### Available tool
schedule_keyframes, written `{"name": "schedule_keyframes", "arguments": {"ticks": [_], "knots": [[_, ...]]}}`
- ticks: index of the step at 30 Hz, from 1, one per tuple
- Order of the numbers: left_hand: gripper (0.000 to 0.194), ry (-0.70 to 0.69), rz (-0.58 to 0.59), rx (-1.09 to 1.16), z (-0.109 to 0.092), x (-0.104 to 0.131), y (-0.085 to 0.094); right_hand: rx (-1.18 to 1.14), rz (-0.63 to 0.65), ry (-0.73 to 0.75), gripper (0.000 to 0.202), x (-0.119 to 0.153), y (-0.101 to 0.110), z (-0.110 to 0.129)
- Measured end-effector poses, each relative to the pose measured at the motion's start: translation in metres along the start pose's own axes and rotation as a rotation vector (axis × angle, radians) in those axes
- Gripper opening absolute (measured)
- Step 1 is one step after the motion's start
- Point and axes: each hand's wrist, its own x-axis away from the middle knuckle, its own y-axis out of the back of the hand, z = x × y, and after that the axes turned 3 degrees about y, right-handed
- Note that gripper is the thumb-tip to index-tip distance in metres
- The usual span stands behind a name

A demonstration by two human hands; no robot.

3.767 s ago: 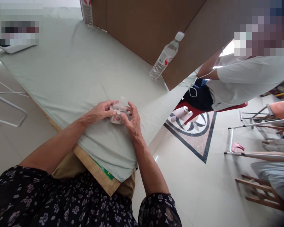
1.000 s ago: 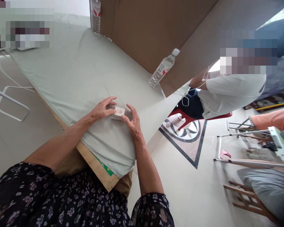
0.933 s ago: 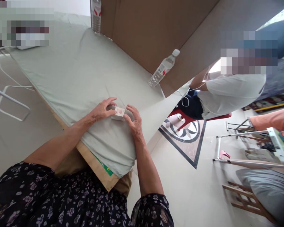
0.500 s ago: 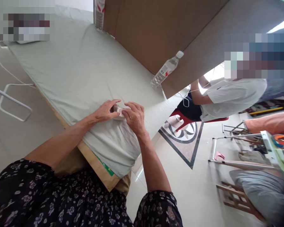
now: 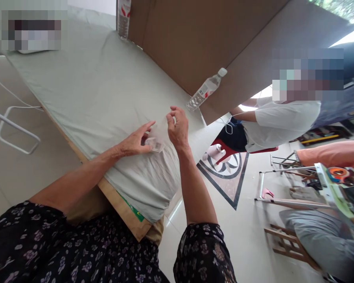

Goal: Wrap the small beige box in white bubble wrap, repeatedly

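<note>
My left hand is over the cloth-covered table, its thumb against a small, clear, boxy plastic packet with faint print. The fingers curve behind the packet, partly hidden. Up and to the right is my right hand, apart from the packet, its fingers curled in and thumb close to them. A hazy, see-through smear shows between the two hands; whether it is film pulled from the packet I cannot tell. What the right fingers pinch, if anything, is too faint to make out.
A water bottle leans by a large brown cardboard panel; another bottle stands at its far left end. A person in a white shirt sits beyond the panel. To the right are a metal-framed table and a wooden stool.
My right hand has lifted off the packet and moved up and right, its fingers curling. The left hand stays at the packet, which now looks clearer and sits slightly further right.
</note>
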Motion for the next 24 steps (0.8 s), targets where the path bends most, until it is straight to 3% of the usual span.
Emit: {"name": "schedule_keyframes", "arguments": {"ticks": [3, 8, 11, 13, 17, 19, 21, 24], "knots": [[0.102, 0.029, 0.035, 0.204, -0.003, -0.003, 0.003, -0.104, -0.027, -0.096, 0.012, -0.021, -0.007, -0.018], [0.069, 0.173, 0.052, 0.285, -0.01, -0.005, 0.003, -0.311, -0.062, -0.344, 0.018, -0.033, -0.014, -0.033], [0.07, 0.288, 0.075, 0.314, -0.012, -0.005, 0.001, -0.341, -0.233, -0.462, 0.023, -0.013, -0.008, -0.025], [0.076, 0.29, 0.045, 0.36, -0.012, -0.006, 0.0, -0.333, -0.303, -0.453, 0.028, 0.009, -0.003, -0.011], [0.07, 0.234, -0.01, 0.448, -0.008, -0.007, -0.001, -0.17, -0.055, -0.367, 0.043, 0.051, -0.007, 0.022], [0.062, 0.227, -0.039, 0.481, -0.007, -0.007, 0.0, -0.054, 0.008, -0.361, 0.052, 0.062, -0.015, 0.031], [0.059, 0.214, -0.079, 0.494, -0.006, -0.006, 0.001, -0.006, -0.016, -0.389, 0.044, 0.066, -0.021, 0.029], [0.059, 0.18, -0.162, 0.408, -0.007, -0.006, 0.002, -0.147, -0.16, -0.472, 0.022, 0.067, -0.025, 0.013]]}}
